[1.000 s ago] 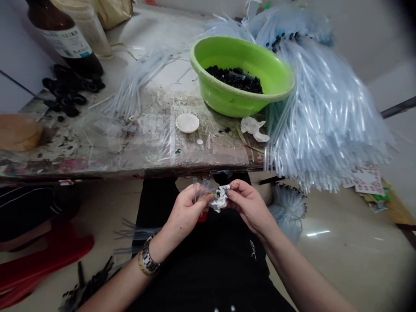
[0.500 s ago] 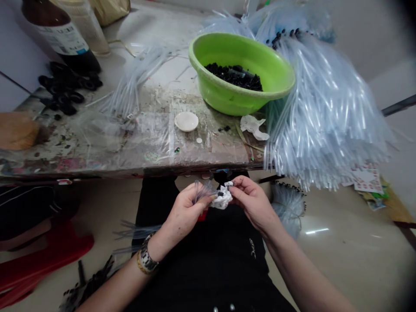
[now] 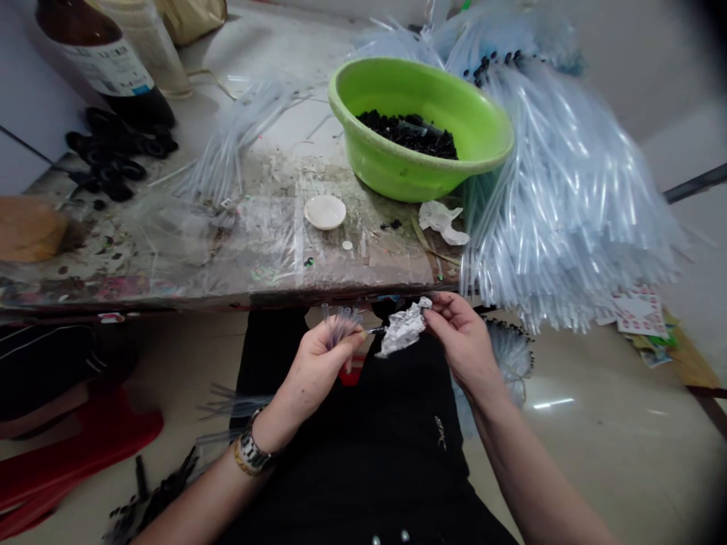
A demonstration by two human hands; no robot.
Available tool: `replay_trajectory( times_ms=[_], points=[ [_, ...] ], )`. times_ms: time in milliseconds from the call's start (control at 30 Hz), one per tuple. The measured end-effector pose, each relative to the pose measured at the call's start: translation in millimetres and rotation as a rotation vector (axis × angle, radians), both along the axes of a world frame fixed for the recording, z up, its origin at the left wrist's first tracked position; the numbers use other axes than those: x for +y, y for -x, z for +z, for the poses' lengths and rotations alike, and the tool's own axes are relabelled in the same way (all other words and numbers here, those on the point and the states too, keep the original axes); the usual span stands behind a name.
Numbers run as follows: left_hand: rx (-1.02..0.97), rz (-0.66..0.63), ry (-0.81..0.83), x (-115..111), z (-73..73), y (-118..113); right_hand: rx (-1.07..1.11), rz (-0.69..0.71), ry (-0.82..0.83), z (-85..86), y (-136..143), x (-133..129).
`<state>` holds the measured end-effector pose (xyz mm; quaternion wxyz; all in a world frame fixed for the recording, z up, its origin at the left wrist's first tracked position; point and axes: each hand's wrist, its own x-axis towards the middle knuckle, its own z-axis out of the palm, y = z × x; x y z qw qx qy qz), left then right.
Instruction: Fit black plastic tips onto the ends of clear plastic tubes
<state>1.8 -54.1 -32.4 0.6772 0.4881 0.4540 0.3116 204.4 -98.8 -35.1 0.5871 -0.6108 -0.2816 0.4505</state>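
Before the stained table (image 3: 273, 261), the left hand (image 3: 318, 367) clutched thin, clear plastic tubes (image 3: 341, 327), one black tip (image 3: 375, 331) pointing right, nearly level, toward crumpled white paper (image 3: 404, 329) the right hand (image 3: 463, 344) pinched!

A worn, stained table (image 3: 266, 242) spans the upper half of the frame, with a pale wall (image 3: 675, 83) at upper right. Glossy beige floor (image 3: 602, 469) at lower right reflects a bright streak of light (image 3: 553, 403); a red seat (image 3: 102, 446) stands lower left.
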Motion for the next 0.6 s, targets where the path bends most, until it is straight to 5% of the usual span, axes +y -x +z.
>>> replay_trajectory(
  times_ms=[233,600],
  points=[
    [-0.065,-0.041,0.089,-1,0.1,-3,0.379,0.118,0.114,12.0,18,-1],
    [-0.14,-0.017,0.188,-1,-7.7,-3,0.36,0.272,0.07,1.9,44,-2]
  ],
)
